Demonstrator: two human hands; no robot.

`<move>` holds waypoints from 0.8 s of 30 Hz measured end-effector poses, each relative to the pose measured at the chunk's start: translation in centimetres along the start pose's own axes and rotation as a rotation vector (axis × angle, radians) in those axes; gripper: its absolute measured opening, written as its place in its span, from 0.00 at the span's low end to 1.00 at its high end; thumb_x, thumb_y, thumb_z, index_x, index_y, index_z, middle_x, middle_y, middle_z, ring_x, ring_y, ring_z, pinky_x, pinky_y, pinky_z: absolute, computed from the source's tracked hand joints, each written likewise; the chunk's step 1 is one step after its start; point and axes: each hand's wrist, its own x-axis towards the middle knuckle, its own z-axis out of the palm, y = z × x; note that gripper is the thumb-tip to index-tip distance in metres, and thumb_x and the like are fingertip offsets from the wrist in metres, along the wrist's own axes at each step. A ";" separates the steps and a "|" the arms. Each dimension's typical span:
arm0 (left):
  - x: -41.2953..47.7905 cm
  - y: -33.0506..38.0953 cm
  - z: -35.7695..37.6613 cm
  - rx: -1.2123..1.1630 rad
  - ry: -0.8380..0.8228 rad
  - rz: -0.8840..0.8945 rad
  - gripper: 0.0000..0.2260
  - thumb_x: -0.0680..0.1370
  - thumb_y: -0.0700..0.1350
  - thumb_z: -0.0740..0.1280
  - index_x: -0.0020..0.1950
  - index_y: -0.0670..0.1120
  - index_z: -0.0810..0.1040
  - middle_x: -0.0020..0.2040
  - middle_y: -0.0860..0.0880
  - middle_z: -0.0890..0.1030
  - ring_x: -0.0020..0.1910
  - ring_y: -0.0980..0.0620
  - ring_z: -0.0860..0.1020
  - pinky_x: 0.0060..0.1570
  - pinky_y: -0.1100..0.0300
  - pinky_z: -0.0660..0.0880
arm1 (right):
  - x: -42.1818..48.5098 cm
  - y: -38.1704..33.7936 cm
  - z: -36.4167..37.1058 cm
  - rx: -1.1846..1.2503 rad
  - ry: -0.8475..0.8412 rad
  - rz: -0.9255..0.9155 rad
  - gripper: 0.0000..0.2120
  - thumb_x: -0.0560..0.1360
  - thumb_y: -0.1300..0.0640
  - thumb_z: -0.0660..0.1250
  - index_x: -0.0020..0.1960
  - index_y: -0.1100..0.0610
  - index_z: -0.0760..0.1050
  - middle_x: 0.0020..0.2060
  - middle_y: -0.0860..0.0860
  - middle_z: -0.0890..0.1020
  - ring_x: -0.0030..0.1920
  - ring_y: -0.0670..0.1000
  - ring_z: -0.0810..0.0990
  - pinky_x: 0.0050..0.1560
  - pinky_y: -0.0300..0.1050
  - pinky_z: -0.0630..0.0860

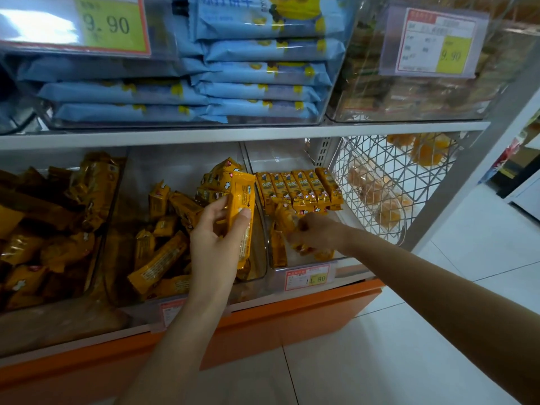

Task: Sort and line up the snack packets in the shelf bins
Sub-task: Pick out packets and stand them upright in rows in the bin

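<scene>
My left hand (pixel 216 238) grips a long yellow snack packet (pixel 242 200), held upright over the right side of the middle clear bin (pixel 260 273). That bin holds a loose jumble of yellow packets (pixel 163 229). My right hand (pixel 318 232) reaches into the right clear bin (pixel 344 263) and is closed on a yellow packet (pixel 287 219) near its front. Behind it, several yellow packets (pixel 301 187) stand lined up in a neat row at the back of that bin.
A left bin (pixel 96 258) holds more jumbled yellow packets. Blue packets (pixel 263 71) are stacked in a clear bin on the shelf above. A white wire basket (pixel 377 182) with orange packs stands to the right. An orange base panel (pixel 292 314) runs below; price tags hang in front.
</scene>
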 end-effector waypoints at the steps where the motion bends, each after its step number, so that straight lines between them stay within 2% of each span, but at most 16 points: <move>1: 0.0 0.0 0.0 0.003 -0.002 0.001 0.12 0.77 0.45 0.67 0.60 0.54 0.73 0.51 0.59 0.77 0.43 0.73 0.75 0.37 0.78 0.70 | 0.2 -0.3 0.2 0.017 -0.014 0.000 0.11 0.76 0.58 0.66 0.35 0.57 0.73 0.32 0.50 0.78 0.34 0.47 0.79 0.36 0.36 0.76; 3: -0.1 0.1 0.0 0.009 -0.004 0.006 0.12 0.77 0.45 0.67 0.60 0.54 0.73 0.51 0.60 0.77 0.43 0.74 0.75 0.37 0.78 0.70 | 0.7 -0.7 0.9 -0.049 -0.039 0.001 0.09 0.76 0.55 0.68 0.38 0.57 0.75 0.35 0.50 0.79 0.31 0.44 0.78 0.34 0.34 0.76; 5: -0.2 0.2 -0.1 0.006 -0.004 0.005 0.12 0.77 0.45 0.67 0.59 0.54 0.73 0.50 0.60 0.77 0.43 0.74 0.75 0.37 0.78 0.70 | 1.2 -0.9 1.4 -0.202 -0.037 0.008 0.12 0.75 0.49 0.68 0.44 0.59 0.76 0.39 0.51 0.81 0.33 0.44 0.80 0.35 0.34 0.77; 7: -0.2 0.2 -0.2 0.002 -0.001 0.005 0.11 0.77 0.45 0.67 0.58 0.55 0.74 0.50 0.60 0.77 0.43 0.73 0.75 0.37 0.78 0.70 | 1.7 -0.6 1.5 -0.358 -0.016 0.041 0.13 0.74 0.48 0.68 0.40 0.58 0.74 0.34 0.50 0.79 0.31 0.43 0.78 0.31 0.31 0.74; 8: -0.2 0.3 -0.3 0.002 0.000 0.006 0.11 0.77 0.45 0.67 0.57 0.56 0.74 0.49 0.60 0.77 0.43 0.73 0.75 0.37 0.78 0.71 | 1.9 -0.3 1.4 -0.377 -0.011 0.071 0.13 0.74 0.49 0.69 0.38 0.57 0.73 0.31 0.49 0.77 0.28 0.42 0.76 0.28 0.31 0.73; 9: -0.2 0.3 -0.4 0.006 -0.001 0.008 0.11 0.77 0.45 0.67 0.56 0.57 0.73 0.49 0.61 0.77 0.43 0.73 0.75 0.37 0.78 0.71 | 2.1 0.0 1.1 -0.363 -0.014 0.098 0.11 0.74 0.51 0.69 0.40 0.59 0.75 0.31 0.49 0.77 0.27 0.43 0.77 0.30 0.32 0.75; 11: -0.2 0.3 -0.6 0.011 -0.006 0.012 0.10 0.77 0.45 0.67 0.54 0.58 0.73 0.48 0.61 0.77 0.43 0.73 0.75 0.38 0.78 0.71 | 1.9 0.4 0.5 -0.381 -0.008 0.124 0.15 0.73 0.53 0.70 0.50 0.65 0.77 0.37 0.52 0.79 0.35 0.48 0.78 0.37 0.38 0.77; 12: -0.2 0.3 -0.6 0.013 -0.010 0.012 0.10 0.77 0.45 0.67 0.55 0.58 0.73 0.48 0.61 0.77 0.43 0.73 0.75 0.38 0.78 0.71 | 1.9 0.5 0.1 -0.395 0.006 0.137 0.17 0.73 0.52 0.71 0.52 0.66 0.77 0.39 0.53 0.79 0.38 0.49 0.77 0.37 0.39 0.75; 15: -0.1 0.2 -0.7 0.022 -0.012 0.009 0.11 0.77 0.45 0.67 0.58 0.56 0.73 0.49 0.61 0.77 0.44 0.71 0.76 0.38 0.78 0.71 | 2.0 0.9 0.0 -0.275 0.024 0.113 0.14 0.72 0.48 0.71 0.43 0.60 0.76 0.45 0.57 0.82 0.33 0.46 0.79 0.35 0.37 0.77; 17: 0.0 0.1 -0.5 0.024 -0.004 0.010 0.12 0.77 0.45 0.67 0.59 0.54 0.73 0.50 0.60 0.77 0.45 0.69 0.76 0.39 0.78 0.71 | 2.0 0.4 0.6 -0.148 -0.011 0.120 0.16 0.72 0.46 0.70 0.47 0.59 0.74 0.42 0.54 0.81 0.37 0.51 0.82 0.41 0.42 0.80; 18: 0.0 0.1 -0.4 0.023 -0.002 0.011 0.13 0.77 0.45 0.67 0.60 0.54 0.73 0.50 0.60 0.77 0.46 0.68 0.76 0.39 0.77 0.71 | 2.1 0.1 1.0 -0.138 -0.022 0.128 0.18 0.72 0.45 0.70 0.50 0.59 0.73 0.40 0.53 0.80 0.40 0.53 0.82 0.43 0.45 0.81; 20: 0.0 0.2 -0.2 0.021 -0.003 0.008 0.13 0.77 0.45 0.67 0.61 0.53 0.73 0.50 0.60 0.77 0.47 0.65 0.77 0.39 0.76 0.72 | 2.5 -0.4 1.6 -0.190 -0.029 0.120 0.22 0.72 0.43 0.69 0.51 0.62 0.73 0.41 0.55 0.79 0.43 0.56 0.82 0.44 0.48 0.81; 22: -0.1 0.2 -0.2 0.019 -0.001 0.006 0.14 0.77 0.45 0.67 0.61 0.53 0.73 0.50 0.60 0.77 0.48 0.63 0.77 0.40 0.72 0.73 | 2.8 -0.9 2.2 -0.244 -0.020 0.115 0.27 0.72 0.42 0.68 0.56 0.64 0.72 0.49 0.59 0.79 0.49 0.57 0.82 0.48 0.52 0.81; 24: -0.1 0.2 -0.2 0.019 0.002 0.011 0.14 0.77 0.45 0.67 0.61 0.53 0.73 0.50 0.60 0.77 0.47 0.64 0.77 0.39 0.74 0.73 | 3.0 -1.1 2.4 -0.268 -0.034 0.126 0.29 0.72 0.43 0.69 0.62 0.65 0.71 0.55 0.60 0.79 0.52 0.58 0.81 0.52 0.51 0.80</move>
